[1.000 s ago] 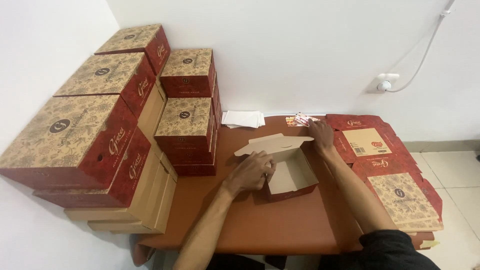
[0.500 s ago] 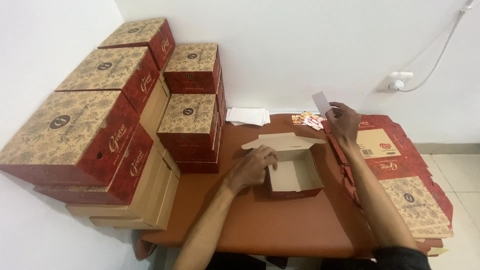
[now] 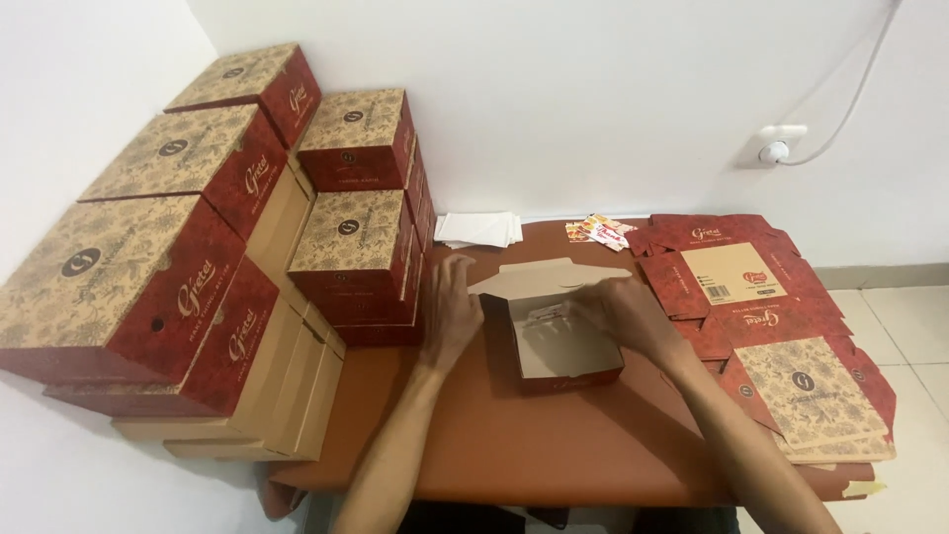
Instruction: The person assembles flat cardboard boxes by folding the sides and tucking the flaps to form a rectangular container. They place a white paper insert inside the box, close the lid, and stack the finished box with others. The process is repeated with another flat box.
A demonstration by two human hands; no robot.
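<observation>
I see the open box (image 3: pixel 559 341) sitting near the middle of the brown table (image 3: pixel 514 445), its lid flap folded back toward the wall, plain cardboard inside and red on the outer walls. My left hand (image 3: pixel 450 311) lies flat against the box's left side, fingers stretched out and pointing away from me, pressing rather than gripping, with nothing closed inside it. My right hand (image 3: pixel 628 314) comes in from the other side and rests over the box's right wall, fingers curled down toward the inside edge; whether they pinch anything there I cannot tell (the knuckles hide the fingertips). So the box sits directly between the two hands, touched by both. Just right of it lies a pile of flat unfolded boxes (image 3: pixel 781 316), red and patterned, overhanging the table's right edge. To the left, stacks of finished boxes (image 3: pixel 356 213) stand against the wall, with larger ones beyond. Near the wall lie a small stack of white papers (image 3: pixel 479 229) and some small colourful packets (image 3: pixel 596 231).
</observation>
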